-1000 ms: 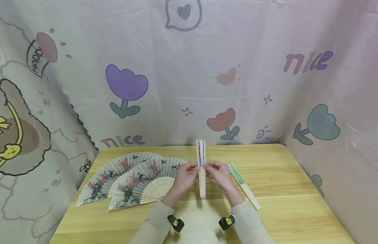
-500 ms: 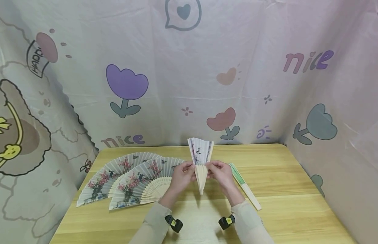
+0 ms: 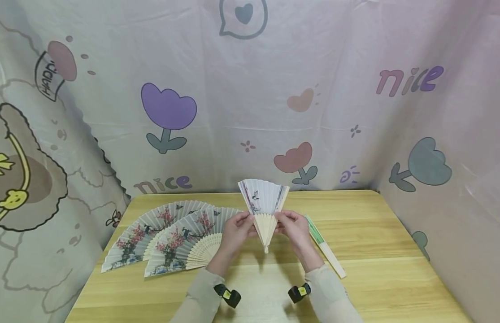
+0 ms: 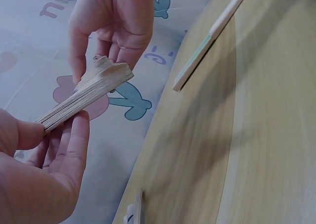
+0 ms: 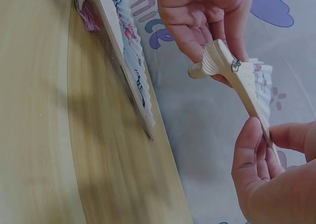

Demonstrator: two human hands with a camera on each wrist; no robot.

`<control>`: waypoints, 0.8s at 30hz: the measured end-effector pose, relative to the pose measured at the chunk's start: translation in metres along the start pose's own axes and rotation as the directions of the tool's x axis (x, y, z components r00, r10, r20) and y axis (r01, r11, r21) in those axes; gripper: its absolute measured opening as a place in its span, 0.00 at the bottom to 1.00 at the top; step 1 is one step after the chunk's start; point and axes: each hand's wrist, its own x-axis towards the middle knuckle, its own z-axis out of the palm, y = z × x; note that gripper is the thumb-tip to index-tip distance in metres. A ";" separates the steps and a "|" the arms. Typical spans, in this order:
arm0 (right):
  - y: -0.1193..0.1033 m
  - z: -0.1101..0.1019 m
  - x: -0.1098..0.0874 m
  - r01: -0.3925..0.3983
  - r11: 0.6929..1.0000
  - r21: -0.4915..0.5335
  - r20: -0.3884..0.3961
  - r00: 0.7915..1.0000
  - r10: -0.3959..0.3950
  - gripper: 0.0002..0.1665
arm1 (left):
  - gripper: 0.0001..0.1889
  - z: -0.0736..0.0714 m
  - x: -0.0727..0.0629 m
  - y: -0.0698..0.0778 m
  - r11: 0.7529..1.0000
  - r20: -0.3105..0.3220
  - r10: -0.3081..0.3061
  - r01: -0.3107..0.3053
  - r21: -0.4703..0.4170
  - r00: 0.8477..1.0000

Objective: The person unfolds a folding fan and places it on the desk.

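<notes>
Taking the partly spread fan (image 3: 266, 215) as the dial's centre, a pale printed curtain (image 3: 233, 89) runs round the far side: a cartoon figure (image 3: 28, 179) at 9 o'clock, a purple tulip (image 3: 169, 110) between 10 and 11, a speech bubble (image 3: 243, 15) at 12, a red tulip (image 3: 294, 158) at 1, and a teal tulip (image 3: 429, 161) between 2 and 3. Below spreads a light wood-grain tabletop (image 3: 395, 269) with rounded far corners.

At 9 o'clock the rear spread fan (image 3: 138, 233) lies on the tabletop, partly under the front spread fan (image 3: 173, 251), both printed with blossom. The left hand (image 3: 236, 231) stands in front of the front spread fan's right end, hiding it from the head view. Its thumb and fingers pinch the left edge of the partly spread fan, which is held up off the tabletop, paper towards 12 and pivot at 6. The right hand (image 3: 295, 229) pinches its right edge the same way. Each wrist wears a small black camera, left (image 3: 227, 295) and right (image 3: 299, 293). At 4 o'clock, just beside the right hand, a folded green-and-cream fan (image 3: 326, 249) lies slantwise, apart from the others.
</notes>
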 end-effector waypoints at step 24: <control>-0.005 -0.002 0.006 0.017 0.993 0.113 -0.060 0.998 -0.010 0.08 | 0.14 -0.007 0.004 0.002 0.985 -0.145 0.012 -0.037 -0.171 0.989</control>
